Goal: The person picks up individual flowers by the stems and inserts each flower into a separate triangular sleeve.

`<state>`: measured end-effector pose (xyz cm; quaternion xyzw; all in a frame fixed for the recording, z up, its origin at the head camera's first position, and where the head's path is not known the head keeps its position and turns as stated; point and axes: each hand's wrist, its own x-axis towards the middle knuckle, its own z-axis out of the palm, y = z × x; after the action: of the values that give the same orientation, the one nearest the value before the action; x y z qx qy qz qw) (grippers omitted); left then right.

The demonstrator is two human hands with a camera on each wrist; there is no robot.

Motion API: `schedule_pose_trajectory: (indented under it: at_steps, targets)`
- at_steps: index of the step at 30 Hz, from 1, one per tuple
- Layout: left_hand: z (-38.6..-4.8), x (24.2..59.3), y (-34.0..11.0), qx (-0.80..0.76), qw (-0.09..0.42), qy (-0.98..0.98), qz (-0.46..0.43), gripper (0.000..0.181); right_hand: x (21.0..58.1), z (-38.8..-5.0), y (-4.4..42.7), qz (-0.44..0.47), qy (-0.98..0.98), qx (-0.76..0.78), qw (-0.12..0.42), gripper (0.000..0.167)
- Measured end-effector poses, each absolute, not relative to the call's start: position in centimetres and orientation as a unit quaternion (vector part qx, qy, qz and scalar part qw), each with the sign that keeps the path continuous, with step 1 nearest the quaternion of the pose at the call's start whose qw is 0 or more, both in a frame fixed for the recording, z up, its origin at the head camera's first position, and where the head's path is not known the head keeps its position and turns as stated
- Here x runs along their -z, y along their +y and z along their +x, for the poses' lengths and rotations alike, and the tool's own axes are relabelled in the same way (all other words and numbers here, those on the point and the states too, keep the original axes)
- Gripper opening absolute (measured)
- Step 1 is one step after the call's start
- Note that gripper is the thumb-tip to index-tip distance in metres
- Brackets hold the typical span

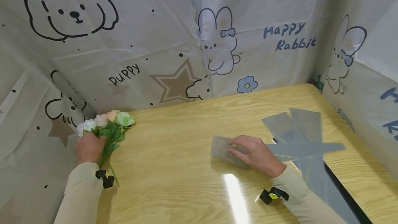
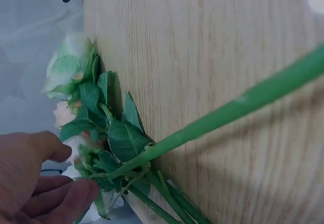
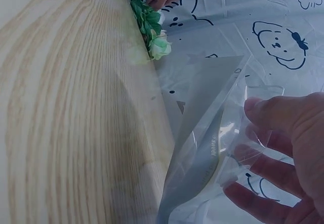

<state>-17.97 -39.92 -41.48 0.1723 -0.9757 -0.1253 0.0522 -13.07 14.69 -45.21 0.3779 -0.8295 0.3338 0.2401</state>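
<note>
A bunch of artificial roses (image 1: 113, 132) with white, peach, pink and green blooms lies at the table's far left. My left hand (image 1: 90, 148) is at its white bloom, with thumb and fingers apart in the left wrist view; the fingertips touch the flowers. One thick green stem (image 2: 217, 115) stands out over the wood towards the left wrist camera. Right of the table's middle, my right hand (image 1: 256, 153) holds a translucent plastic bag (image 1: 219, 149). In the right wrist view the thumb and fingers (image 3: 271, 110) grip its clear side, and faint lettering shows on it.
More flat translucent bags (image 1: 306, 123) lie overlapping on the right side, partly over a dark-edged flat object (image 1: 345, 191). A printed cloth (image 1: 161, 37) surrounds the wooden table (image 1: 171, 148) behind and at the sides. A light glares on the wood near the front.
</note>
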Motion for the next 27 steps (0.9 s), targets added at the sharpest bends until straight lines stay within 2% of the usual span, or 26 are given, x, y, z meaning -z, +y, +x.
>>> schedule_pose_trajectory:
  at_steps: [7, 13, 20, 27]
  targets:
    - [-18.8, 42.1, -41.0, 0.11, 0.033, -0.971, 0.209, 0.047, 45.4, -13.2, 14.9, 0.376, -0.83, -0.333, 0.243, 0.026]
    - [-19.8, 42.8, -41.8, 0.121, 0.014, -0.958, 0.261, 0.055, 45.4, -13.3, 15.1, 0.366, -0.839, -0.328, 0.233, 0.026]
    - [-19.6, 43.4, -42.4, 0.137, 0.016, -0.955, 0.262, 0.059, 45.3, -13.3, 15.2, 0.359, -0.848, -0.324, 0.219, 0.024]
    - [-19.6, 42.8, -42.8, 0.158, 0.004, -0.954, 0.256, 0.05, 45.3, -13.3, 15.3, 0.356, -0.853, -0.318, 0.213, 0.023]
